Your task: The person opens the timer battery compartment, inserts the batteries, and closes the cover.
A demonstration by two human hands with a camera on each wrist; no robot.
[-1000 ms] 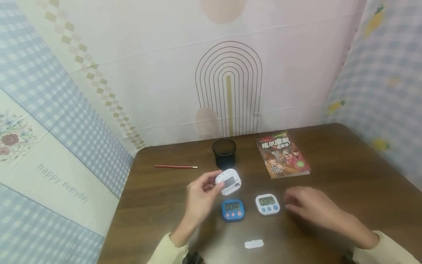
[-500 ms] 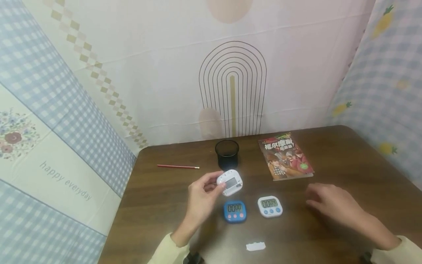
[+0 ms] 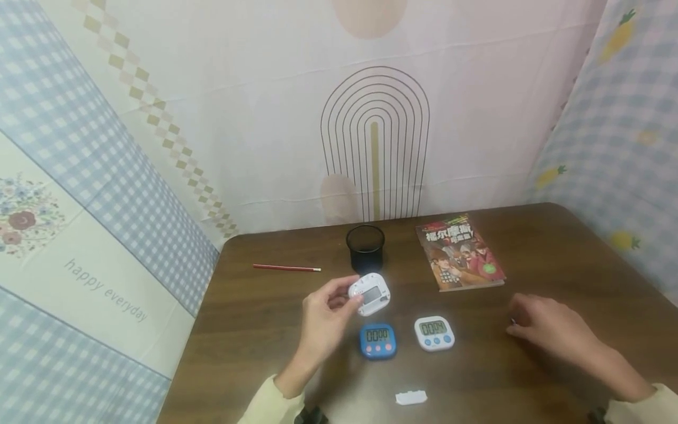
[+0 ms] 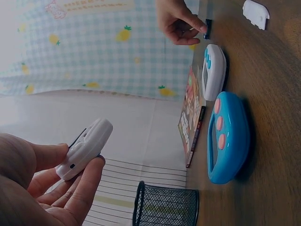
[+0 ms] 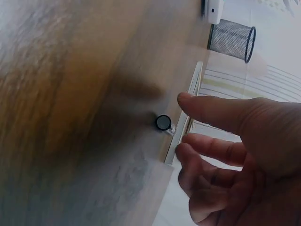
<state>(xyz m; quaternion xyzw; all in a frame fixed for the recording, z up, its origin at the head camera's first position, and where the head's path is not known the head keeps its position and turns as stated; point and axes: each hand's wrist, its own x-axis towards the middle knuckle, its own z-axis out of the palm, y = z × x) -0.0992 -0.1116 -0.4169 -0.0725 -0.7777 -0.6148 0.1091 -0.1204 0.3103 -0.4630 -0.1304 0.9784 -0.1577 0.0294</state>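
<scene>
My left hand [image 3: 325, 318] pinches a white digital timer [image 3: 371, 294] between thumb and fingers, raised above the table. Its back faces the head camera, with an open grey recess in it. Over on the right, my right hand [image 3: 556, 324] is low by the table, thumb and fingers parted. Just beyond those fingertips, in the right wrist view, is a small black cylinder like a battery [image 5: 163, 123], seen end-on. A blue timer [image 3: 378, 341] and a second white timer [image 3: 434, 334] lie face up between the hands. Nearer the body rests a small white cover [image 3: 411, 397].
A black mesh pen holder [image 3: 365, 248] stands behind the left hand's timer. To its left lies a red pencil [image 3: 286, 268], to its right a comic-style book [image 3: 459, 253]. Patterned cloths hang behind and at both sides of the brown table [image 3: 238, 330].
My right hand has shifted right, away from the white timer on the table, and a dark spot now shows at its fingertips. The left hand still holds its timer much as before.
</scene>
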